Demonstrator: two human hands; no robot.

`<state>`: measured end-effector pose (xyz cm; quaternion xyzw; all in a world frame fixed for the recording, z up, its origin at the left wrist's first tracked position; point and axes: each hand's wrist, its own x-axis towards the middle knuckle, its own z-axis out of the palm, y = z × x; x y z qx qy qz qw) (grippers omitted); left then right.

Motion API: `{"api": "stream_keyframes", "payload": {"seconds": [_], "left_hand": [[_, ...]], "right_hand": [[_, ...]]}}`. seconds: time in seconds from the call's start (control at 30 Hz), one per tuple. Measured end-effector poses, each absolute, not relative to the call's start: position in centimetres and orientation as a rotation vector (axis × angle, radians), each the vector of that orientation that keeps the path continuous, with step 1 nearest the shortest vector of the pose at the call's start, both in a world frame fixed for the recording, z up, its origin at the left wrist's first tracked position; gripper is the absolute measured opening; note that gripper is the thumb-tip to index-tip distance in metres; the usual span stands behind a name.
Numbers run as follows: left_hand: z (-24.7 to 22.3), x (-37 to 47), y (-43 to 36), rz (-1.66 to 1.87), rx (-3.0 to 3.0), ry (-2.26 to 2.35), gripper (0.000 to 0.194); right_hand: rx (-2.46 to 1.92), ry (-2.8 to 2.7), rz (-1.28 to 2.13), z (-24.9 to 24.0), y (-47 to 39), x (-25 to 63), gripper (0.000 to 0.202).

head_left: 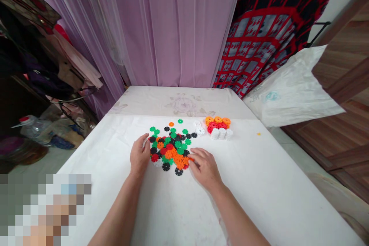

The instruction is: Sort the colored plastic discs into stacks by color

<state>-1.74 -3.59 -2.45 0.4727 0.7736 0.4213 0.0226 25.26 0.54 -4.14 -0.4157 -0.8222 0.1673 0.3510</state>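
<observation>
A heap of small notched plastic discs [173, 148] in green, black, orange, red and white lies between my hands on a white-covered table. My left hand [140, 157] rests at the heap's left edge, its thumb and forefinger apart and curved around the outer discs. On the other side, my right hand [206, 167] has loosely spread fingers, with the fingertips against the orange discs at the edge. Behind it stand neat stacks of orange discs [218, 120], red discs [213, 127] and white discs [221, 134]. A few loose white discs [199, 130] lie left of these stacks.
The white table [95, 169] ends at a flower-patterned strip [184, 103] before a purple curtain [173, 27]. A white plastic bag [288, 88] hangs by the right edge. A small yellow piece [258, 134] lies on the right. Bottles [37, 128] stand left of the table.
</observation>
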Motion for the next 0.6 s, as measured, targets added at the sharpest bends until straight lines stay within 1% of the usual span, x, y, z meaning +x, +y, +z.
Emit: {"api": "stream_keyframes", "payload": {"seconds": [0.07, 0.2, 0.23, 0.37, 0.47, 0.6], "left_hand": [[-2.3, -1.5, -3.5, 1.239, 1.453, 2.377, 0.038], [-1.7, -0.8, -3.6, 1.229, 1.426, 2.300, 0.032], [-1.6, -0.7, -3.7, 1.248, 1.389, 2.286, 0.033], [-1.2, -0.5, -4.0, 1.357, 1.199, 2.257, 0.036], [-1.1, -0.4, -3.9, 1.439, 1.103, 2.214, 0.037], [-1.1, -0.2, -3.8, 1.458, 1.092, 2.174, 0.038]], "right_hand": [[-1.061, -2.116, 0.459, -4.1, 0.5, 25.3, 0.024], [-1.046, -2.102, 0.488, -4.0, 0.3, 25.5, 0.019], [-1.041, -2.112, 0.489, -3.9, 0.2, 25.5, 0.019], [-1.048, -2.181, 0.476, -3.6, -0.1, 25.5, 0.030], [-1.071, -2.214, 0.466, -3.4, -0.2, 25.5, 0.026], [-1.085, -2.217, 0.465, -3.5, -0.3, 25.4, 0.020]]}}
